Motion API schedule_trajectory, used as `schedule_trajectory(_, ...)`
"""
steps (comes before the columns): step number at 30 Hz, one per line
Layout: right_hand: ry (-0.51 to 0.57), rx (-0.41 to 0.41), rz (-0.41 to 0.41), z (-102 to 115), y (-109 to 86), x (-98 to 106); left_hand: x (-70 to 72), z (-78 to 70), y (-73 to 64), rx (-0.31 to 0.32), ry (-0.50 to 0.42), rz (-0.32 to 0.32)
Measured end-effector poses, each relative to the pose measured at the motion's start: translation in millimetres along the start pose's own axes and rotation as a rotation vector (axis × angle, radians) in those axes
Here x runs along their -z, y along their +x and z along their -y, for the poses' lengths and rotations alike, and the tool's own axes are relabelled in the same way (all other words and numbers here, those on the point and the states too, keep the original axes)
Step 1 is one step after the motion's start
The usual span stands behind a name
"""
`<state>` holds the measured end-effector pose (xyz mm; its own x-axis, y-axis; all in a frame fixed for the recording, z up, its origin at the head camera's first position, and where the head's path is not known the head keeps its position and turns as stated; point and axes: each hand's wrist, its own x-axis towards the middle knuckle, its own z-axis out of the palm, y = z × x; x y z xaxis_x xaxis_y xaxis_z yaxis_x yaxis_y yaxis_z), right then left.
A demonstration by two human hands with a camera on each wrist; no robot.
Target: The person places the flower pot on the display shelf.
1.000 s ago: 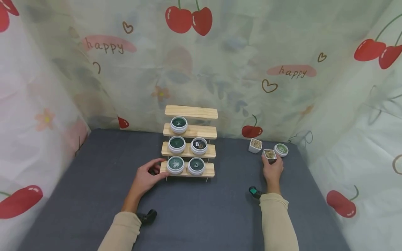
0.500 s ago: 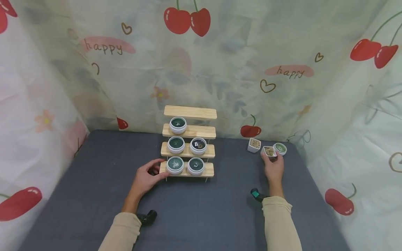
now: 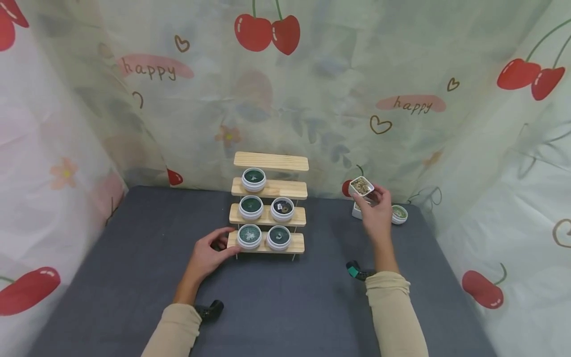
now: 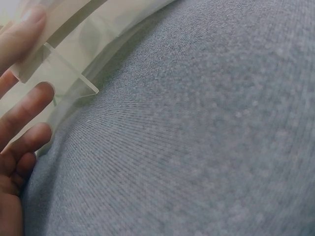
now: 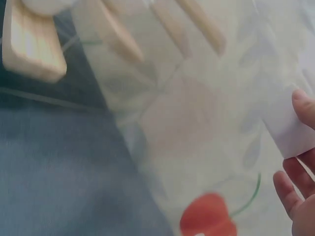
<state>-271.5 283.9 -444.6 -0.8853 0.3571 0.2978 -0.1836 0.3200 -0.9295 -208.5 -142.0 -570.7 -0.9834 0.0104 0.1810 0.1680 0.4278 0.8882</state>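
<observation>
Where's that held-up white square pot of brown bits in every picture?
Head: the white square pot of brown bits, right of centre, in the right hand.
Left wrist: not there.
Right wrist: right edge; only its white outside shows.
Shared landmark: the pale wooden stepped stand, middle of head view, top left in both wrist views.

Dark grey tabletop (image 3: 290, 302): four-tier wooden stand (image 3: 289, 188) bearing five jars (image 3: 251, 208); rightward, white cup (image 3: 356, 212), green-topped jar (image 3: 399, 214).

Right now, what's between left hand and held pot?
Between left hand and held pot, the head view shows the rack with five round pots, then bare tabletop.
</observation>
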Motion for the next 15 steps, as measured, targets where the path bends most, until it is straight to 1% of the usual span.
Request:
schedule_trajectory(3,0.029,0.043,0.024,16.8,-1.1,-12.4,0.2,-1.7,0.1,0.006,-0.005,-0.003)
schedule_trajectory(6,0.076,0.085,0.056,27.5,-2.2,-26.1,0.5,-2.1,0.1,0.01,0.0,0.001)
schedule_trajectory(8,0.082,0.109,0.09,34.4,-5.3,-36.3,1.0,-2.9,0.3,0.013,0.002,-0.001)
schedule_trajectory(11,0.045,0.171,0.139,49.8,-15.8,-51.2,1.0,-2.7,0.4,0.012,0.01,-0.002)
schedule_trajectory(13,0.04,0.21,0.18,62.0,-24.6,-60.7,0.8,-3.3,0.1,0.011,0.009,-0.002)
schedule_trajectory(15,0.038,0.249,0.202,73.3,-33.0,-69.6,0.1,-3.0,-0.5,0.011,0.014,0.004)
